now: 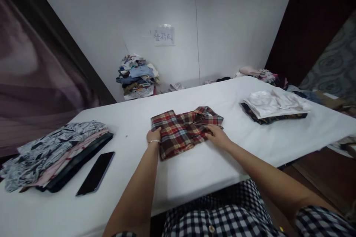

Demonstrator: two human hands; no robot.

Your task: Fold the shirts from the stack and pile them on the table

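A plaid shirt (178, 133) in red, brown and yellow lies folded on the white-covered table (219, 163) in front of me, its collar toward the right. At the shirt's left edge, my left hand (154, 136) is closed on the cloth, its fingertips partly hidden by the fabric. My right hand (218, 137) grips the right side near the collar, thumb and fingers drawn together on the cloth. A bracelet circles my left wrist.
On the left lie a stack of folded clothes (63, 148) and a black phone (96, 174). Folded white and dark garments (275, 103) rest at the right. A clothes pile (137, 76) stands beyond the far edge, by a wall with a paper sign (164, 36).
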